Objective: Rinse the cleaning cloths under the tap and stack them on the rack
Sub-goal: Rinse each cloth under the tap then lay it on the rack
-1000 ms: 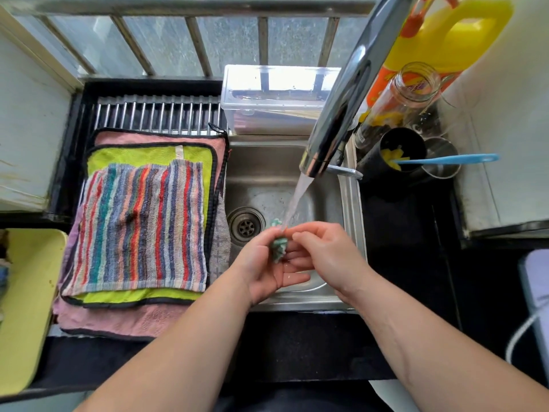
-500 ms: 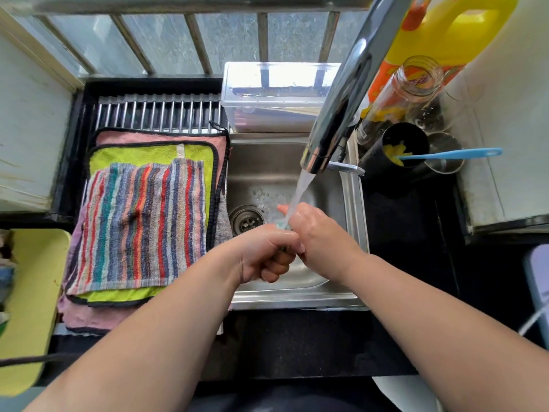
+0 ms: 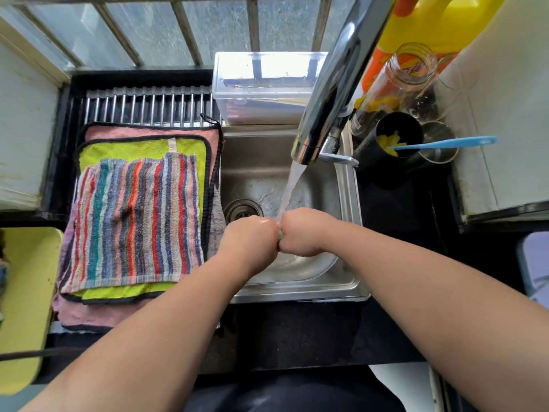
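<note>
Downward view over a steel sink (image 3: 346,203) set in a dark counter. To its left, a metal rack (image 3: 148,107) bearing a flat stack of cloths: pink cloth (image 3: 148,132) at the bottom, green cloth (image 3: 130,150) above it, striped cloth (image 3: 133,221) on top. Above the basin, a chrome tap (image 3: 332,93), running, its stream of water (image 3: 292,185) landing right at the meeting point of two fists. Left hand (image 3: 249,242) and right hand (image 3: 303,233) knuckle to knuckle over the basin, just beside the drain (image 3: 243,211), fingers of both curled tight and tucked under, mostly out of sight. Between them, only a thin greyish sliver of a small cloth (image 3: 279,233), wadded up and squeezed from both sides. Probably the scrubbing or wringing part of the rinse, with stacking not yet done for this one. Judging by size and bunching: soft, limp, light apart from the soaked-in water, perhaps a little slippery while wet. Best taken by two corners after squeezing out, then shaken flat and laid on the striped cloth.
</note>
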